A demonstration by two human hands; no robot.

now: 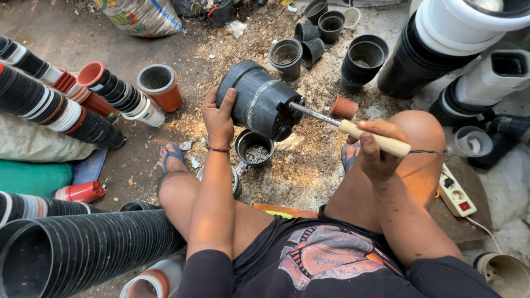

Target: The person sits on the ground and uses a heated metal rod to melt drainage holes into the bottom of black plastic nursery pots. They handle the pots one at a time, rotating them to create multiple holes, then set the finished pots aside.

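Item under work: 1 stack of black plastic pots (258, 105), nested, held tilted on its side above the ground between the seated person's knees. The outer pot is dusty grey-black with a paler band round its middle; its base faces right, toward the tool.

Left hand (218, 117): closed over the rim end of the stack, fingers on top, thumb on the near side, gripping it.

Right hand (375, 148): closed round the pale wooden handle of a soldering iron (353, 129). The metal shaft points left and its tip meets the base of the outer pot. A thin cord leaves the rear of the handle.

Containers:
- 1 small black pot (254, 148) stands upright on the ground just below the held stack; it holds pale crumbs or chips.
- 1 orange pot with a grey pot nested inside (160, 85) stands upright to the left; the inner contents cannot be told.
- 1 small terracotta-coloured pot (343, 106) lies on its side just beyond the iron's shaft.
- Several black pots (309, 41) stand or lie at the top; at least 2 show a little debris inside.
- Long nested rows of pots (66, 110) lie on their sides at left.

A white power strip (455, 193) with a red switch lies by the right knee. The ground is strewn with sawdust-like litter.
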